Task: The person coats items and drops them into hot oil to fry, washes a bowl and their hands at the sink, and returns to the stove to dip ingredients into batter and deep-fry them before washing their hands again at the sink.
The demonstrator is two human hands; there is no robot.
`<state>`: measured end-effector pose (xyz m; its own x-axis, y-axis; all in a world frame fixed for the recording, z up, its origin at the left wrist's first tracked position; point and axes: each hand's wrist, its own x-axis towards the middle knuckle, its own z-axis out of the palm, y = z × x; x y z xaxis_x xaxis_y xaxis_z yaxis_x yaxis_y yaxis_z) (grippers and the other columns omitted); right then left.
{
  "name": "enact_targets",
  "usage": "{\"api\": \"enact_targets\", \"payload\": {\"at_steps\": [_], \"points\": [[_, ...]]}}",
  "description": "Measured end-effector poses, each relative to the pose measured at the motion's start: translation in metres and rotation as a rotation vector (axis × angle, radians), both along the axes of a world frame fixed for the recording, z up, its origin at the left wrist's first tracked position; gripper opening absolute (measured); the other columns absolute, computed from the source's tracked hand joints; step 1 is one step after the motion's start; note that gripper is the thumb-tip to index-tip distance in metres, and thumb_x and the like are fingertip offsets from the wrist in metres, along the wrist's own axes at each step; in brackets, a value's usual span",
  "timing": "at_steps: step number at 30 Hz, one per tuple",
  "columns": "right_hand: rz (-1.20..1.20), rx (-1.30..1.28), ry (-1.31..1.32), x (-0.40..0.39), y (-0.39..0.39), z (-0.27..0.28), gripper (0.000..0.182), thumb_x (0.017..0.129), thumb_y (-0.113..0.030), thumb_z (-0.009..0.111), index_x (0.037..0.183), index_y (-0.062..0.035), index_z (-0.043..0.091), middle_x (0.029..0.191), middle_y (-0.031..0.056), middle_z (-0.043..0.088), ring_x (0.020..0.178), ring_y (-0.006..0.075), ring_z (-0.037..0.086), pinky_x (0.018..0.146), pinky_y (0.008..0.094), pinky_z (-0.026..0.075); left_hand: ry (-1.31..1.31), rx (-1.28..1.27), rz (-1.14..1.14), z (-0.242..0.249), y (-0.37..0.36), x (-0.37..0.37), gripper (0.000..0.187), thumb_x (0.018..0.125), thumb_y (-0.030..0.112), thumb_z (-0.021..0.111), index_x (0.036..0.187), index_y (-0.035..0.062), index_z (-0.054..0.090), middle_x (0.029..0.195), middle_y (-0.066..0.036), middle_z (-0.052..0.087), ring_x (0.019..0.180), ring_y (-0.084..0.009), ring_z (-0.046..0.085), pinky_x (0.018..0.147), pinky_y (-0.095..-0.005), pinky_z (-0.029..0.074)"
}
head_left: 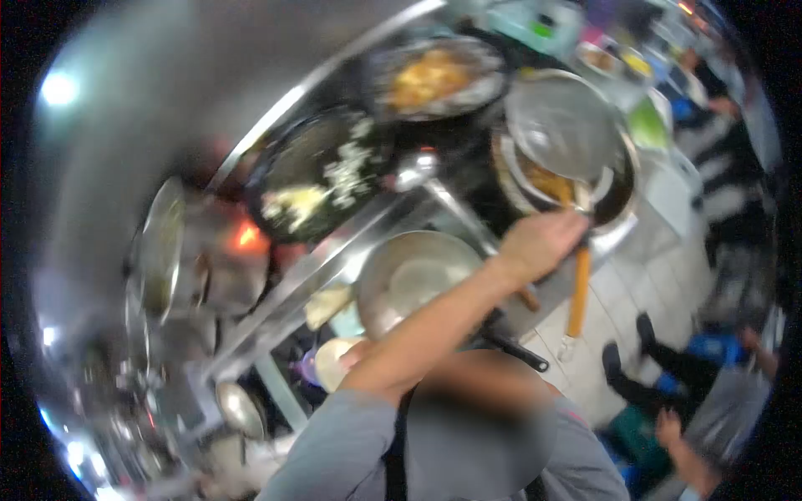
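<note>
My left hand (545, 242) reaches across to the right, its fingers closed around the handle of a round grey strainer (560, 121). The strainer lies tilted over a wide pot (632, 171) with brownish food in it. An orange handle (578, 292) with a metal end runs out below this hand; blur hides whether it belongs to the strainer. My right hand (355, 354) passes under the left forearm and is mostly hidden. Its fingers are on the rim of a small pale bowl (332, 364). Between my hands sits a steel pan (418, 280) with a black handle.
A dark wok (313, 159) holds chopped white pieces and something yellow. Behind it, a foil-lined pan (434, 75) contains orange food. Flames (248, 236) glow at the left near hanging pans (163, 246). Other people's legs (639, 355) and a hand (668, 427) appear at right.
</note>
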<state>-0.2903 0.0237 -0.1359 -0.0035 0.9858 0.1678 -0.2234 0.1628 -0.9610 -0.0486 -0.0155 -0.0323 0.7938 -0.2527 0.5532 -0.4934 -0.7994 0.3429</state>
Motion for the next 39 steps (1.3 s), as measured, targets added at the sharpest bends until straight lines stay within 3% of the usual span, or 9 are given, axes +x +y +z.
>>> {"api": "enact_targets", "payload": {"at_steps": [8, 12, 13, 14, 16, 19, 22, 28, 39], "points": [[0.112, 0.042, -0.198, -0.001, 0.014, 0.012, 0.031, 0.094, -0.020, 0.058, 0.120, -0.0043, 0.063, 0.110, 0.0202, 0.068, 0.101, 0.0341, 0.065, 0.092, 0.0460, 0.048, 0.278, -0.037, 0.137, 0.082, 0.034, -0.053, 0.026, 0.091, 0.013, 0.057, 0.113, 0.0011, 0.060, 0.104, -0.014, 0.067, 0.093, -0.0282, 0.069, 0.074, -0.0389, 0.058], [0.027, 0.252, -0.353, 0.004, 0.023, 0.029, 0.030, 0.095, -0.020, 0.058, 0.119, -0.0045, 0.064, 0.108, 0.0201, 0.069, 0.099, 0.0346, 0.066, 0.091, 0.0466, 0.049, -0.247, -0.143, 0.265, 0.137, 0.075, -0.132, 0.027, 0.084, 0.011, 0.062, 0.110, 0.0038, 0.064, 0.105, -0.013, 0.070, 0.093, -0.0286, 0.071, 0.075, -0.0389, 0.059], [-0.038, 0.354, -0.395, 0.004, 0.027, 0.036, 0.029, 0.095, -0.020, 0.058, 0.119, -0.0046, 0.064, 0.107, 0.0201, 0.069, 0.098, 0.0347, 0.066, 0.090, 0.0467, 0.049, -0.126, -0.135, 0.260, 0.156, 0.098, -0.158, 0.035, 0.085, 0.006, 0.064, 0.120, 0.0028, 0.066, 0.123, -0.010, 0.069, 0.109, -0.0251, 0.068, 0.088, -0.0381, 0.058], [-0.064, 0.416, -0.427, 0.003, 0.028, 0.040, 0.029, 0.095, -0.020, 0.058, 0.119, -0.0046, 0.064, 0.106, 0.0201, 0.069, 0.098, 0.0348, 0.067, 0.090, 0.0469, 0.049, -0.226, -0.139, 0.294, 0.173, 0.122, -0.174, 0.033, 0.084, 0.006, 0.068, 0.117, 0.0043, 0.069, 0.113, -0.010, 0.072, 0.100, -0.0256, 0.072, 0.084, -0.0366, 0.059], [0.299, 0.089, -0.559, 0.001, 0.038, 0.036, 0.026, 0.093, -0.017, 0.058, 0.113, -0.0041, 0.066, 0.102, 0.0234, 0.068, 0.094, 0.0397, 0.066, 0.087, 0.0466, 0.051, -0.259, -0.065, 0.589, 0.197, 0.165, -0.207, 0.028, 0.088, 0.004, 0.068, 0.116, 0.0066, 0.071, 0.097, -0.010, 0.075, 0.084, -0.0195, 0.074, 0.075, -0.0311, 0.059], [0.304, 0.016, -0.550, -0.003, 0.035, 0.070, 0.026, 0.093, -0.016, 0.057, 0.114, -0.0053, 0.068, 0.101, 0.0219, 0.070, 0.095, 0.0401, 0.067, 0.087, 0.0453, 0.052, -0.130, -0.082, 1.016, 0.233, 0.219, -0.244, 0.022, 0.091, 0.012, 0.069, 0.112, 0.0062, 0.072, 0.091, -0.011, 0.075, 0.079, -0.0168, 0.073, 0.070, -0.0293, 0.056], [0.360, 0.005, -0.566, -0.010, 0.039, 0.066, 0.028, 0.093, -0.017, 0.057, 0.116, -0.0059, 0.068, 0.104, 0.0209, 0.070, 0.096, 0.0391, 0.067, 0.088, 0.0452, 0.052, -0.107, -0.102, 1.105, 0.223, 0.268, -0.267, 0.021, 0.091, 0.016, 0.069, 0.110, 0.0058, 0.072, 0.089, -0.014, 0.074, 0.078, -0.0192, 0.073, 0.071, -0.0306, 0.056], [0.316, 0.046, -0.565, -0.009, 0.043, 0.061, 0.029, 0.093, -0.017, 0.057, 0.116, -0.0050, 0.068, 0.104, 0.0216, 0.070, 0.096, 0.0376, 0.068, 0.089, 0.0443, 0.053, 0.120, -0.010, 1.226, 0.166, 0.323, -0.274, 0.017, 0.091, 0.011, 0.060, 0.102, 0.0035, 0.070, 0.093, -0.024, 0.070, 0.090, -0.0421, 0.068, 0.083, -0.0506, 0.054], [0.246, 0.042, -0.520, -0.001, 0.047, 0.065, 0.026, 0.091, -0.014, 0.058, 0.111, -0.0034, 0.071, 0.100, 0.0220, 0.070, 0.091, 0.0377, 0.069, 0.084, 0.0440, 0.055, 0.377, 0.147, 1.342, 0.130, 0.350, -0.245, 0.013, 0.088, 0.008, 0.057, 0.094, 0.0010, 0.066, 0.092, -0.027, 0.069, 0.094, -0.0432, 0.067, 0.084, -0.0513, 0.055]]}}
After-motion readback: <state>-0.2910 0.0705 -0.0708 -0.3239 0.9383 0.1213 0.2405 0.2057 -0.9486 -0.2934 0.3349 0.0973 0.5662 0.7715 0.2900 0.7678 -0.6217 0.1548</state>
